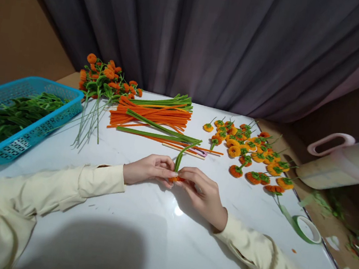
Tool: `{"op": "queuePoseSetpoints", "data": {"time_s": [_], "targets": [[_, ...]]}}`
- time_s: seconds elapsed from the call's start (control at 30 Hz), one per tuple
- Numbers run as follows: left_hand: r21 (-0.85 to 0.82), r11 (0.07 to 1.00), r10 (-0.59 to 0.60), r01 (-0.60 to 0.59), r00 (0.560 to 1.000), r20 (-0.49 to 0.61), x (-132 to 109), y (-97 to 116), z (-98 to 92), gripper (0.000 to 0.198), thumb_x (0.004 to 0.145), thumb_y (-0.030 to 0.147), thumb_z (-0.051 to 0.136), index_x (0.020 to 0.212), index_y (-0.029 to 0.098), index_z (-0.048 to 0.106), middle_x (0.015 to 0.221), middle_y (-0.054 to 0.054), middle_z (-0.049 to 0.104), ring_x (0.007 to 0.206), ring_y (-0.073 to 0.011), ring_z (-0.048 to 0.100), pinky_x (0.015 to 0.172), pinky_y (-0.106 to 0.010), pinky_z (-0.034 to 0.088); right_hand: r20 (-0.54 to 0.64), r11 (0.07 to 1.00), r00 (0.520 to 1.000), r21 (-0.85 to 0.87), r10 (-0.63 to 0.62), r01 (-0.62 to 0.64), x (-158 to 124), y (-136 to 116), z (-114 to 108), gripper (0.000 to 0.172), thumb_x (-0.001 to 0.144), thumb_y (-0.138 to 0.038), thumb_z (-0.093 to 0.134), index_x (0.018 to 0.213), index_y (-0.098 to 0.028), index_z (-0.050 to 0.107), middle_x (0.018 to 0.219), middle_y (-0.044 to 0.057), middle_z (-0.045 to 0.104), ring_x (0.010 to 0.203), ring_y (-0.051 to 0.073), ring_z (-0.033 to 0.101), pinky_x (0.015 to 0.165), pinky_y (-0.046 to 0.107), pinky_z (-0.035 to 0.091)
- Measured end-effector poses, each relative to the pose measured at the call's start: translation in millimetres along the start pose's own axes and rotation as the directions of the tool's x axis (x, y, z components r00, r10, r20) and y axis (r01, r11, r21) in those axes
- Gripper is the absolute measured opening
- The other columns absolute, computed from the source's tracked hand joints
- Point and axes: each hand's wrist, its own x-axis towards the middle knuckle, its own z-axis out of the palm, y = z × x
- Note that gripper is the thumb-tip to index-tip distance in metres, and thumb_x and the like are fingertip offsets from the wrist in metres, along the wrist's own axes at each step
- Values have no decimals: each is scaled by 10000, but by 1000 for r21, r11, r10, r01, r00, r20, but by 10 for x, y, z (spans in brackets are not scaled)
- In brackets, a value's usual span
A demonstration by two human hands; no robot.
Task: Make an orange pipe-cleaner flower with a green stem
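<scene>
Both my hands meet at the middle of the white table (138,231). My left hand (149,169) and my right hand (203,192) are closed in a pinch on a small orange pipe-cleaner piece (175,179). A bent green pipe cleaner (181,155) rises from it between my fingertips. Behind lies a pile of orange and green pipe cleaners (151,117).
A blue basket (42,125) of green leaves sits at the left. A bunch of finished orange flowers on stems (101,80) lies behind it. Several small orange and yellow flower heads (251,152) are spread at the right, near a green tape roll (307,228) and a lidded jug (347,164).
</scene>
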Motion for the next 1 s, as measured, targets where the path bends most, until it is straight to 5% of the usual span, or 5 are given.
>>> {"op": "queuePoseSetpoints", "data": {"time_s": [0.33, 0.5, 0.67, 0.83, 1.0], "targets": [[-17, 1000, -16, 15, 1000, -10, 0, 29, 12, 243, 696, 255, 723, 799, 117, 551, 697, 6, 594, 652, -103, 616, 659, -254, 535, -7, 982, 990, 129, 143, -141, 27, -12, 1, 54, 838, -202, 585, 869, -183, 625, 860, 66, 627, 763, 145, 596, 602, 238, 507], [-32, 997, -66, 70, 992, 110, -4, 62, -37, 262, 714, 207, 697, 920, 120, 562, 878, -36, 608, 708, -102, 615, 675, -243, 529, 25, 964, 981, 186, 190, -191, 17, -18, -5, 85, 843, -202, 574, 899, -195, 637, 917, 72, 637, 835, 160, 613, 655, 260, 540], [-85, 979, -167, 186, 968, 187, -6, 83, -115, 308, 692, 155, 704, 961, 126, 558, 788, -7, 612, 612, -88, 610, 650, -241, 522, 43, 968, 979, 148, 198, -202, 37, -44, -34, 88, 827, -193, 592, 905, -201, 634, 941, 68, 649, 876, 163, 611, 667, 252, 539], [-125, 974, -163, 188, 969, 187, -2, 80, -130, 277, 654, 96, 710, 878, 127, 551, 740, -21, 632, 597, -90, 605, 542, -178, 465, 158, 985, 973, -67, 165, -156, 147, -116, -282, 110, 876, -219, 517, 927, -201, 613, 954, 65, 656, 854, 163, 625, 660, 253, 528], [-126, 975, -149, 181, 962, 229, 1, 68, -136, 279, 637, 65, 702, 855, 143, 546, 699, -11, 619, 482, -50, 523, 381, -136, 283, 373, 886, 888, -458, 268, -75, -10, -177, -916, 219, 921, -278, 420, 1017, -204, 603, 1007, 86, 648, 890, 194, 632, 759, 327, 520]]}}
